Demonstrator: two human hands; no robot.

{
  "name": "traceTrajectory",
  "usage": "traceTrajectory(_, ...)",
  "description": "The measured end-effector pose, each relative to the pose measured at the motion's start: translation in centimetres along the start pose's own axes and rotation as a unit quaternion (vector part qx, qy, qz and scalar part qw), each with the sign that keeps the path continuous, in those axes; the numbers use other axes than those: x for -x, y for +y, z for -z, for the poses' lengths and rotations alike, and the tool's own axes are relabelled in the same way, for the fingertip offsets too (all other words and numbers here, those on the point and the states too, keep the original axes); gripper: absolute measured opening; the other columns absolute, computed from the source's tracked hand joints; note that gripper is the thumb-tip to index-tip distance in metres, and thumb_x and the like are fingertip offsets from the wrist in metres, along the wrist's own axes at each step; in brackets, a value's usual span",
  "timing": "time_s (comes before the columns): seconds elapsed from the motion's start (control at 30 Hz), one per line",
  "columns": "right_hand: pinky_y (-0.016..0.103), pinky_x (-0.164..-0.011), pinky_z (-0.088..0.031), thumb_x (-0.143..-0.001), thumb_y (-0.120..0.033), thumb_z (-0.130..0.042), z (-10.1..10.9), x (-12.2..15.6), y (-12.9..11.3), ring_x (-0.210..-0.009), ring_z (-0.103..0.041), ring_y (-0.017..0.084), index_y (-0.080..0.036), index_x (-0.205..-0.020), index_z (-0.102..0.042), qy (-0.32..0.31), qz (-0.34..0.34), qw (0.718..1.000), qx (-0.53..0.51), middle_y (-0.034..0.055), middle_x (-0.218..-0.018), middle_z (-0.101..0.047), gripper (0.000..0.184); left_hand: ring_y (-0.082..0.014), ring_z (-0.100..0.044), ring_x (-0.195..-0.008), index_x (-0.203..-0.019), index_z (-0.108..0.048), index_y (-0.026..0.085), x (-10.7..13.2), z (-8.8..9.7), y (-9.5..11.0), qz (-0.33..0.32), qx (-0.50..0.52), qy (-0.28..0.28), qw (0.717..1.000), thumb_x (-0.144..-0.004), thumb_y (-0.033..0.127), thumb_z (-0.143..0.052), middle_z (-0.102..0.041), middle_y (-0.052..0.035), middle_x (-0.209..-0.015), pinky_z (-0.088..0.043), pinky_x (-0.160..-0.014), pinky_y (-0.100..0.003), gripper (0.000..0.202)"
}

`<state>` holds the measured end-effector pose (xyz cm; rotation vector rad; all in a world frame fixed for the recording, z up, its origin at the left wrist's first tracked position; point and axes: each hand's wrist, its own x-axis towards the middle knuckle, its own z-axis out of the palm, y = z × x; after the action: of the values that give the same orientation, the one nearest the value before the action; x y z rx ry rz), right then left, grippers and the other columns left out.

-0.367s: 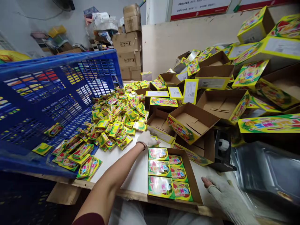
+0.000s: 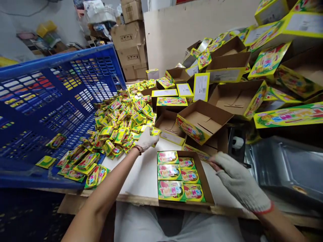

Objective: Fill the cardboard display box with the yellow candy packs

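Adjoining packet pile [image 2: 123, 117], left hand [image 2: 145, 139] is seen; finger grip cannot be told. Right hand [image 2: 237, 181] seen with fingers together, hold unclear. Filled box [image 2: 205, 174] placed on white tabletop [image 2: 145, 178] between hands.

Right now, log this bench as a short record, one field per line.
Left hand: gloved, at the right edge of the heaped small packs; grip unclear
Right hand: gloved, right of the packed box; contact unclear
Box contents: six printed faces showing, two columns of three
Blue crate: left, small packs inside
Open cartons: piled beyond the packed box and rightward
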<state>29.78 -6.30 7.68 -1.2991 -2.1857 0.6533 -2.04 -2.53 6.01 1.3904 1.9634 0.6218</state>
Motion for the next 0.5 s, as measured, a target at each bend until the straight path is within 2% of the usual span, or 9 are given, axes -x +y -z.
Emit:
traceTrajectory(0.07, 0.041, -0.094, -0.051, -0.083, -0.028, -0.047, 0.3, -1.5, -2.8, -0.108, -0.062, 0.027, -0.023, -0.101, -0.068, -0.009, 0.071, 0.997, -0.015, 0.0131, -0.112, -0.066, 0.028, -0.0183, -0.07, -0.089, -0.138, -0.041, 0.012, 2.3, 1.0, 1.7, -0.056, 0.085, -0.063, 0.993, -0.081, 0.019, -0.064, -0.07, -0.0124, -0.112, -0.057, -0.072, -0.027, 0.063)
traceTrajectory(0.1, 0.041, -0.098, -0.049, -0.082, -0.026, -0.047, 0.5, -2.2, -4.1, -0.116, -0.059, 0.027, -0.022, -0.109, -0.068, -0.024, 0.097, 0.995, -0.019, 0.0135, -0.122, -0.063, 0.034, -0.0181, -0.069, -0.087, -0.14, -0.04, 0.012, 3.6, 1.1, 2.6, -0.089, 0.126, -0.117, 0.981, -0.077, 0.018, -0.067, -0.07, -0.0115, -0.111, -0.057, -0.07, -0.027, 0.068)
traceTrajectory(0.13, 0.039, -0.099, -0.048, -0.083, -0.025, -0.048, 0.6, -2.8, -5.4, -0.12, -0.057, 0.027, -0.022, -0.114, -0.067, -0.068, 0.123, 0.99, -0.019, 0.0129, -0.125, -0.062, 0.036, -0.0186, -0.069, -0.086, -0.141, -0.041, 0.013, 4.9, 1.0, 3.4, -0.117, 0.165, -0.176, 0.964, -0.074, 0.019, -0.069, -0.071, -0.0109, -0.11, -0.057, -0.07, -0.027, 0.073)
traceTrajectory(0.2, 0.036, -0.095, -0.048, -0.085, -0.022, -0.047, 1.2, -3.6, -7.0, -0.111, -0.06, 0.024, -0.023, -0.107, -0.069, -0.148, 0.159, 0.976, -0.006, 0.0108, -0.115, -0.065, 0.031, -0.0206, -0.07, -0.089, -0.143, -0.043, 0.013, 7.4, 0.2, 4.6, -0.151, 0.2, -0.253, 0.934, -0.074, 0.024, -0.072, -0.072, -0.0099, -0.108, -0.058, -0.075, -0.03, 0.076)
traceTrajectory(0.23, 0.034, -0.092, -0.048, -0.084, -0.021, -0.048, 1.5, -3.7, -7.4, -0.103, -0.062, 0.023, -0.023, -0.101, -0.07, -0.179, 0.155, 0.971, 0.015, 0.0092, -0.107, -0.067, 0.028, -0.0221, -0.07, -0.094, -0.144, -0.044, 0.014, 8.5, -0.4, 4.7, -0.157, 0.198, -0.256, 0.933, -0.077, 0.029, -0.071, -0.072, -0.0103, -0.11, -0.058, -0.081, -0.033, 0.073)
traceTrajectory(0.27, 0.033, -0.087, -0.048, -0.084, -0.02, -0.049, 1.8, -3.7, -7.4, -0.095, -0.063, 0.021, -0.023, -0.096, -0.07, -0.199, 0.134, 0.97, 0.047, 0.0074, -0.099, -0.068, 0.024, -0.024, -0.069, -0.1, -0.145, -0.044, 0.014, 9.6, -1.1, 4.4, -0.159, 0.184, -0.234, 0.941, -0.083, 0.034, -0.067, -0.072, -0.0114, -0.114, -0.057, -0.087, -0.036, 0.069)
traceTrajectory(0.37, 0.031, -0.073, -0.047, -0.081, -0.021, -0.053, 2.1, -3.3, -5.9, -0.076, -0.062, 0.02, -0.023, -0.089, -0.07, -0.248, -0.004, 0.954, 0.168, 0.0041, -0.08, -0.068, 0.018, -0.0302, -0.057, -0.128, -0.149, -0.041, 0.012, 12.2, -3.7, 2.2, -0.192, 0.07, -0.09, 0.975, -0.095, 0.043, -0.051, -0.061, -0.018, -0.138, -0.046, -0.108, -0.046, 0.063)
traceTrajectory(0.43, 0.033, -0.069, -0.047, -0.077, -0.02, -0.059, 1.2, -3.2, -4.3, -0.071, -0.064, 0.023, -0.023, -0.079, -0.071, -0.302, -0.078, 0.929, 0.198, 0.0051, -0.071, -0.067, 0.013, -0.0347, -0.043, -0.142, -0.15, -0.04, 0.011, 13.7, -5.5, 0.3, -0.25, -0.049, -0.026, 0.967, -0.095, 0.045, -0.05, -0.049, -0.0212, -0.151, -0.034, -0.118, -0.054, 0.065)
traceTrajectory(0.5, 0.037, -0.07, -0.049, -0.068, -0.018, -0.066, -0.7, -3.5, -2.9, -0.071, -0.067, 0.027, -0.021, -0.064, -0.068, -0.337, -0.1, 0.919, 0.179, 0.0073, -0.065, -0.067, 0.006, -0.0397, -0.037, -0.146, -0.15, -0.042, 0.012, 14.9, -6.9, -1.2, -0.295, -0.166, -0.009, 0.941, -0.093, 0.051, -0.054, -0.045, -0.0232, -0.154, -0.024, -0.12, -0.063, 0.07)
